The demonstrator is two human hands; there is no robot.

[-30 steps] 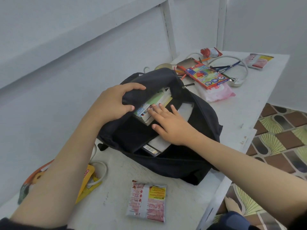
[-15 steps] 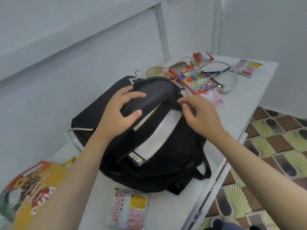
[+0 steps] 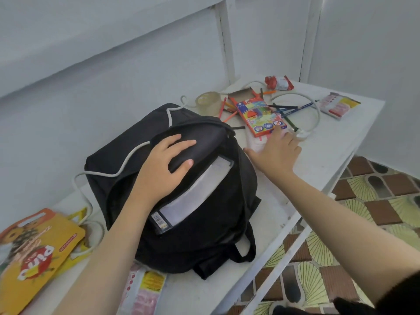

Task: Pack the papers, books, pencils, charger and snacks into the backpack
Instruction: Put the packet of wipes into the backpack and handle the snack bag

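Note:
A black backpack (image 3: 204, 223) lies on the white table (image 3: 318, 169) with its main opening unzipped. White papers and a book (image 3: 195, 192) show inside it. My left hand (image 3: 163, 164) grips the upper flap of the opening. My right hand (image 3: 276, 153) reaches past the bag with spread fingers resting on a pink snack packet (image 3: 256, 144). Just beyond lies the coloured pencil box (image 3: 259, 114), with loose pencils (image 3: 286, 109) around it. The white charger (image 3: 301, 135) and its cable sit to the right.
A yellow snack bag (image 3: 38, 248) lies at the left. A red and white packet (image 3: 143, 289) sits in front of the bag. A tape roll (image 3: 208, 102), a red pouch (image 3: 278, 83) and another packet (image 3: 338, 105) lie at the far end. The table edge drops to a tiled floor (image 3: 375, 196).
My right hand left the backpack's opening and moved right and forward onto the pink packet. My left hand kept its hold on the flap.

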